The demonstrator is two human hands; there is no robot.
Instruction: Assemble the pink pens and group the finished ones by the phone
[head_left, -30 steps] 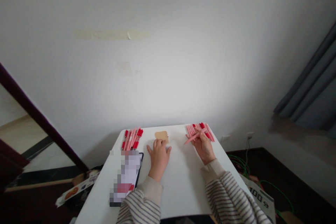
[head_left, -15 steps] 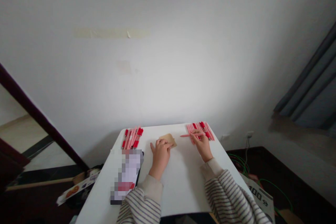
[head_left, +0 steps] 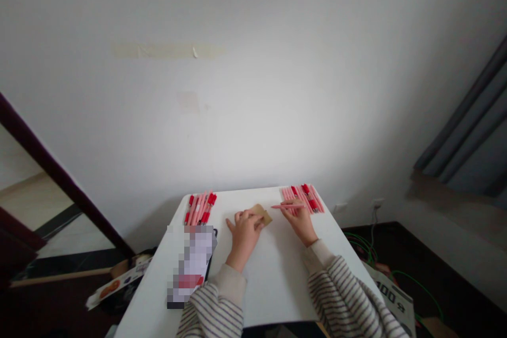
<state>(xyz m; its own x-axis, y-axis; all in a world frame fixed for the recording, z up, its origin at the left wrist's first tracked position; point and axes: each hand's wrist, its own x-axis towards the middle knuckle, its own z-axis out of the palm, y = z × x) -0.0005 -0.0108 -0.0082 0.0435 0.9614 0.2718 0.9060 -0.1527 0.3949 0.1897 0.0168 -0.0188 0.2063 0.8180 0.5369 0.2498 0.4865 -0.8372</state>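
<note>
A white surface fills the lower view, set against a plain wall. Towards its far side, the person's left hand pinches the edge of a small brown card. Just right of the card, the right hand grips a pink pen, in front of a pile of pens. The pink pen lies nearly level, its long axis running across the view and its tip pointing left at the card. Pressing the card flat and gripping the pen near its tip would likely keep both steady.
</note>
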